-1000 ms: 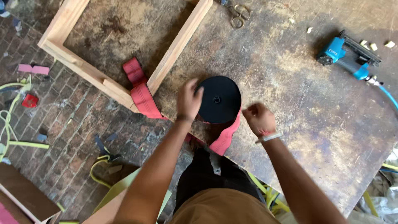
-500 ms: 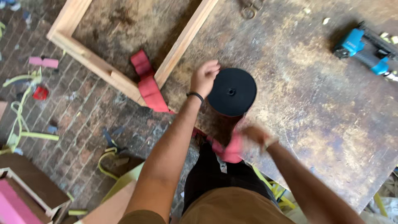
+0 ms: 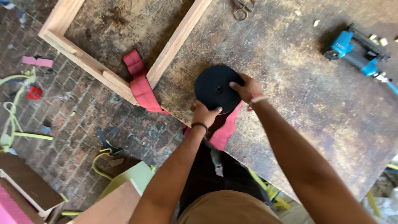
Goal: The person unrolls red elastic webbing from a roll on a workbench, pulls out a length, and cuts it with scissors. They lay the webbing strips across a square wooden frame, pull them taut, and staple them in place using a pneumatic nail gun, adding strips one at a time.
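Observation:
A black round roll of webbing [image 3: 215, 87] lies flat on the worn wooden table [image 3: 290, 83] near its front edge. My left hand [image 3: 205, 113] grips the roll's near rim. My right hand [image 3: 248, 89] grips its right side, fingers over the top. A red strap [image 3: 143, 89] runs across the corner of a wooden frame [image 3: 107, 76], and a red piece [image 3: 224, 128] of the same colour hangs off the table edge below my hands.
A blue nail gun [image 3: 356, 52] with a hose lies at the back right. Scissors [image 3: 242, 8] lie at the top edge. The brick floor at left holds yellow-green strips [image 3: 16, 120], pink scraps [image 3: 37, 61] and a wooden box [image 3: 25, 191].
My right hand has come up from the red strap at the table edge onto the black roll. My left hand slid from the roll's left side to its near rim.

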Tool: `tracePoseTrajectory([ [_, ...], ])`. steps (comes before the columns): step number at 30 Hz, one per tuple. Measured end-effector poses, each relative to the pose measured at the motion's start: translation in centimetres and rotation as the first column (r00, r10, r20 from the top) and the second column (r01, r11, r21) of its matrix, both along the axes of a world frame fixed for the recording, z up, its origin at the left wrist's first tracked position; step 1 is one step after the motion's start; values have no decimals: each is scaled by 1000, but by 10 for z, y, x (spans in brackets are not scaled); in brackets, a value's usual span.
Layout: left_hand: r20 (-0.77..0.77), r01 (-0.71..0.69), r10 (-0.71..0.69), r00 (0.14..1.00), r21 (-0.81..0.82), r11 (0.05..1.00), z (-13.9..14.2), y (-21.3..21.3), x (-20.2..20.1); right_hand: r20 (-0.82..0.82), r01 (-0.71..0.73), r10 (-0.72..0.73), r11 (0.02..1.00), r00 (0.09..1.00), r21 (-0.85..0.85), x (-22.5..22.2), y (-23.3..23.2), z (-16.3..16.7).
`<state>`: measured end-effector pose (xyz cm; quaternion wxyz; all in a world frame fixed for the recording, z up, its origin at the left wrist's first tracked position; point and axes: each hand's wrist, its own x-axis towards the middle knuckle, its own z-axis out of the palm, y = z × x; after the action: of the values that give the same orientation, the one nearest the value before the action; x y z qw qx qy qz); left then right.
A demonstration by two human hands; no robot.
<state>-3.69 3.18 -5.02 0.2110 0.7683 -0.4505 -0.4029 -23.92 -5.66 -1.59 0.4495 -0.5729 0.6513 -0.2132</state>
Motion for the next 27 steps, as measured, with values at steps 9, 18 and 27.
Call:
tracePoseTrajectory([
  [9, 290, 214, -81, 954, -466, 859, 45, -86, 42, -100, 7, 12, 983, 995, 185, -27, 145, -42],
  [18, 506, 520, -448, 737, -1, 854, 63, -22, -42, 40, 151, -151, 988, 988, -7, -49, 128, -17],
  [27, 481, 820, -813, 329, 283, 499, 77, -40, -5, -365, -39, 95, 987, 926, 158, -58, 116, -1],
])
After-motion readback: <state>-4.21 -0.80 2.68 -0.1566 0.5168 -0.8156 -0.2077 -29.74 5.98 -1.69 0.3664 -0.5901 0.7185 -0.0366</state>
